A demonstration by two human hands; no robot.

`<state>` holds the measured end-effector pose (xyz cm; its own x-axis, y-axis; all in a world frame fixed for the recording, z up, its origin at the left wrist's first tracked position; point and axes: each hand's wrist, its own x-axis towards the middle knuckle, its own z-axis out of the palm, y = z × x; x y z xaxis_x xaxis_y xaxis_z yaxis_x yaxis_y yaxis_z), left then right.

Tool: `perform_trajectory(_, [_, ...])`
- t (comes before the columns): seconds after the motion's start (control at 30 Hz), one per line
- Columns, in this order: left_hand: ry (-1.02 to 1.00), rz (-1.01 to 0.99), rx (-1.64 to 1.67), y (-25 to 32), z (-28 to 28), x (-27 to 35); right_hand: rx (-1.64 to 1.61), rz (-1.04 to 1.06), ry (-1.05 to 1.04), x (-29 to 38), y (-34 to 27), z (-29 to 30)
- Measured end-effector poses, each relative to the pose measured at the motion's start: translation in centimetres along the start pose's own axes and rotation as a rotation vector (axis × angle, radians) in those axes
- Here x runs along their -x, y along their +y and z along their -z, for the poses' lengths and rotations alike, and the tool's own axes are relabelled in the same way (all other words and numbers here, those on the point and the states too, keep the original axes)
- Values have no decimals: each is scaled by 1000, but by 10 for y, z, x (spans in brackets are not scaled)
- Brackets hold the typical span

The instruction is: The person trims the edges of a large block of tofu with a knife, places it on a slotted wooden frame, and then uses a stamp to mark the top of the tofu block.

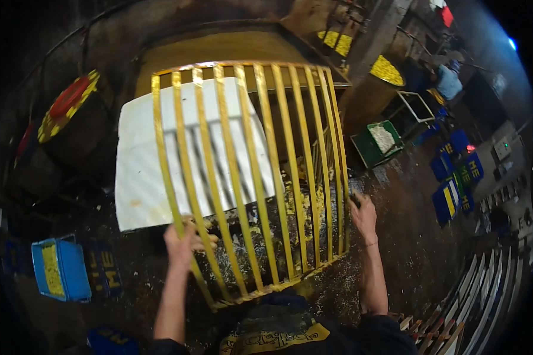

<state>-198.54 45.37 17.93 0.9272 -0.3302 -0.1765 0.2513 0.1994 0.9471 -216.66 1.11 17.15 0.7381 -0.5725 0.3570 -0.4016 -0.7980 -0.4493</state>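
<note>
A yellow slatted rack (235, 177) is held up in front of my body, tilted, its slats running away from me. My left hand (186, 242) grips its left outer slat, with fingers reaching through the gap. At the opposite edge my right hand (362, 213) has its fingers curled against the outermost slat. Behind the slats lies a white sheet or board (137, 155) with the rack's shadow on it. Yellow crumbs (315, 208) are scattered under the rack at the right.
A large tray of brownish liquid (213, 46) is beyond the rack. A blue crate (77, 270) stands at left, a green crate (364, 148) at right. White slats (479, 293) lean at lower right. A person (448, 82) is at the far right.
</note>
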Motion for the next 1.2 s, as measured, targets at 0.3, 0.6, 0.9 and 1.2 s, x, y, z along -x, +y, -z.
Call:
perform_trajectory(0.3, [223, -70, -188, 71, 151, -114, -786, -184, -313, -16, -119, -79])
perform_trajectory(0.6, [519, -591, -1271, 52, 195, -188, -614, -105, -133, -56, -137, -156])
perform_trajectory(0.9, [545, -520, -1320, 49, 187, -198, -660, -183, -189, -71, -147, -151])
perform_trajectory(1.2, [535, -514, -1316, 47, 185, -208, -737, -287, -202, -75, -141, -167])
